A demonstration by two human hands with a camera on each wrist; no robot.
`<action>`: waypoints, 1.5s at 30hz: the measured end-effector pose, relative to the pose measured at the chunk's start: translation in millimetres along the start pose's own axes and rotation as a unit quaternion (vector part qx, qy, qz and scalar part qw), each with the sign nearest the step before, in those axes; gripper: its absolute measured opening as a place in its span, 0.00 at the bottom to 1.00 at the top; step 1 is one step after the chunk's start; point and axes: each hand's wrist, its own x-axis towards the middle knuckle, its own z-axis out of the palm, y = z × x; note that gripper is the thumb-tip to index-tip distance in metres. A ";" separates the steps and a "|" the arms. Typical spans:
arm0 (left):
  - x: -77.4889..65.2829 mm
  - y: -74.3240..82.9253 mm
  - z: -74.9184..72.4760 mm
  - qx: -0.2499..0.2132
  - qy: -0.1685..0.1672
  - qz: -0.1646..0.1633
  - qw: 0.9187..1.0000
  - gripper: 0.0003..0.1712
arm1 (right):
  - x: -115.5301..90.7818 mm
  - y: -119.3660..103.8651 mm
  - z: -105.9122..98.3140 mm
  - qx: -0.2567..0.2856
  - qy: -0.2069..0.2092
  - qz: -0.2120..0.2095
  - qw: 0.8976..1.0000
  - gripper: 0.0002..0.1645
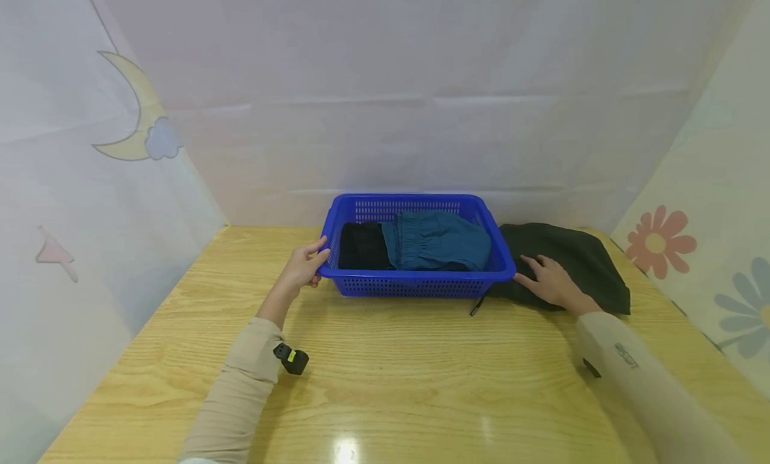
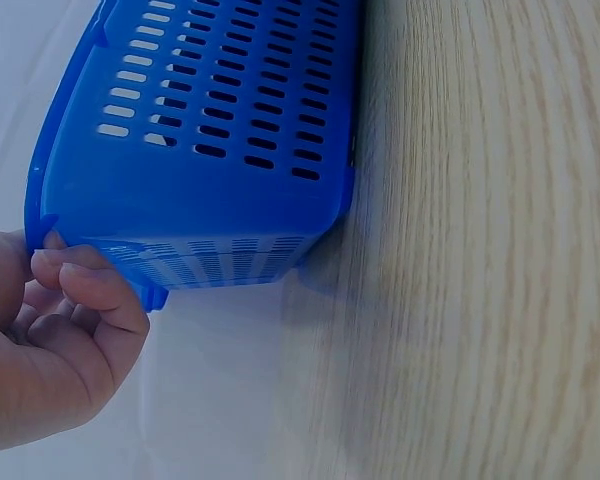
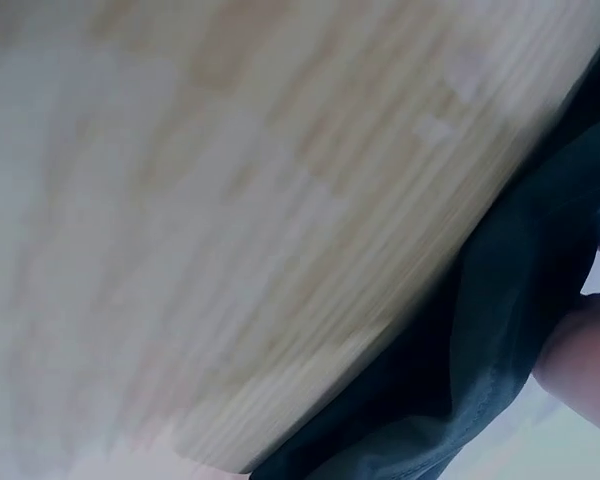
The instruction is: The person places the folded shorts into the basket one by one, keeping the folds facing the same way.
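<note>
A blue plastic basket [image 1: 415,275] with slotted walls stands near the back of the table. Inside lie a folded black garment [image 1: 363,247] and a folded teal garment with a gathered waistband [image 1: 445,240]. My left hand [image 1: 303,265] pinches the basket's left rim between thumb and fingers, also visible in the left wrist view [image 2: 65,330]. To the basket's right, a dark green garment [image 1: 571,263] lies loosely spread. Over it rests my right hand [image 1: 550,283], fingers loosely extended, thumb close to the basket's front right corner. The right wrist view shows only part of that hand [image 3: 585,365] beside the dark cloth.
A dark cord end [image 1: 477,307] sticks out from under the basket's right side onto the wooden table [image 1: 385,370]. Behind the table hangs a pale cloth backdrop [image 1: 391,136], with printed side panels at left and right.
</note>
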 end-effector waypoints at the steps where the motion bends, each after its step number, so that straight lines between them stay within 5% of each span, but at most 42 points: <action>1: 0.0 -0.1 0.0 -0.001 0.002 -0.001 1.000 0.28 | 0.9 0.2 0.7 -0.001 -0.010 0.004 1.000 0.43; 20: 0.2 -2.1 0.4 -0.003 0.000 0.014 1.000 0.29 | 3.2 1.8 11.3 0.010 -0.129 0.063 0.990 0.49; 45: 0.3 -2.4 1.5 -0.010 0.001 0.008 1.000 0.28 | -5.8 -9.7 4.8 -0.003 -0.162 0.083 0.983 0.50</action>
